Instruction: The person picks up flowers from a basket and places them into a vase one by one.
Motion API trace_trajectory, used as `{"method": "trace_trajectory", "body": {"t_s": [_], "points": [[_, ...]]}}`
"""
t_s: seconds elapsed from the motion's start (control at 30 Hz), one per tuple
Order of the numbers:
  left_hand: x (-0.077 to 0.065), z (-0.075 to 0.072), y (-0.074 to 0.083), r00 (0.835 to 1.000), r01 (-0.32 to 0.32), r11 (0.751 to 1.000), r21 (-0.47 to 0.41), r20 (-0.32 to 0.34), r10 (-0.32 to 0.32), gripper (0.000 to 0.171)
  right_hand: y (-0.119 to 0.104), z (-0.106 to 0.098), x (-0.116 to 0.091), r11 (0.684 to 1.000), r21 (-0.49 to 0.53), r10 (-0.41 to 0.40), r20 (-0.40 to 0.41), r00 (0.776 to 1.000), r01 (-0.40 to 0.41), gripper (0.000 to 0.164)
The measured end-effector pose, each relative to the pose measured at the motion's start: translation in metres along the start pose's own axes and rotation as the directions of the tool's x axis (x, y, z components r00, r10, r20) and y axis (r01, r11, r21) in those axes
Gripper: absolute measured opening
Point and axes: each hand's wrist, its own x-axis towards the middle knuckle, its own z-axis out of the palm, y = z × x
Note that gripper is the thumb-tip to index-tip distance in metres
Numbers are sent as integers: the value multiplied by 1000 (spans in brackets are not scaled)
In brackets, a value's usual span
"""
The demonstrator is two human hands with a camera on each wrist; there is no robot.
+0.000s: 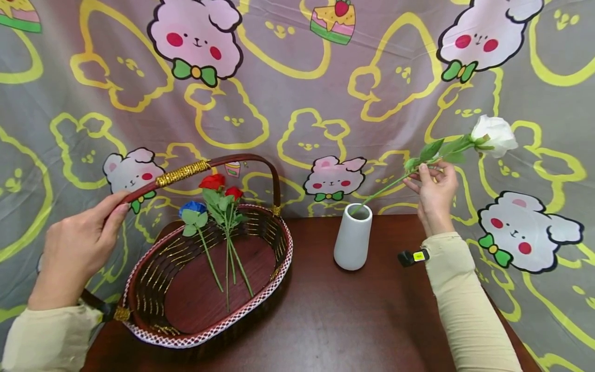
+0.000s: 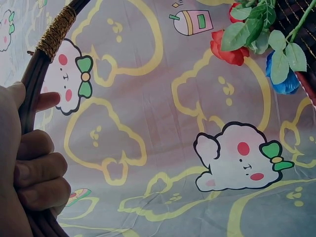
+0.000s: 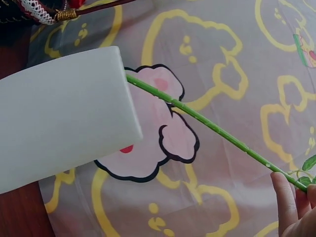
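My right hand [image 1: 436, 191] pinches the green stem of a white rose [image 1: 495, 135] just under its leaves. The stem slants down to the left, and its lower end is inside the mouth of a white vase [image 1: 353, 240]. In the right wrist view the stem [image 3: 207, 122] runs past the vase's rim, fingers at its far end. My left hand [image 1: 81, 243] grips the handle [image 1: 183, 174] of a dark wicker basket [image 1: 167, 338]; the left wrist view shows curled fingers [image 2: 42, 170] round it. Inside the basket lie red roses [image 1: 212, 182] and a blue rose [image 1: 192, 208].
Basket and vase stand on a dark brown wooden table [image 1: 321, 320], the vase to the basket's right. Behind the table hangs a grey cloth [image 1: 288, 93] printed with cartoon rabbits and yellow outlines. The basket's handle arches above the flowers.
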Motion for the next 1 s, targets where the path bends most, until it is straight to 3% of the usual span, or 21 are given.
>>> {"method": "trace_trajectory", "body": {"t_s": [0.43, 1.0], "points": [[-1, 0, 1, 1000, -16, 1000, -10, -11, 16, 32, 22, -4, -9, 1000, -10, -6, -12, 1000, 5, 16], [0, -2, 2, 1000, 1, 1000, 4, 1, -1, 31, 33, -9, -12, 993, -121, 12, 3, 1000, -11, 16]]}}
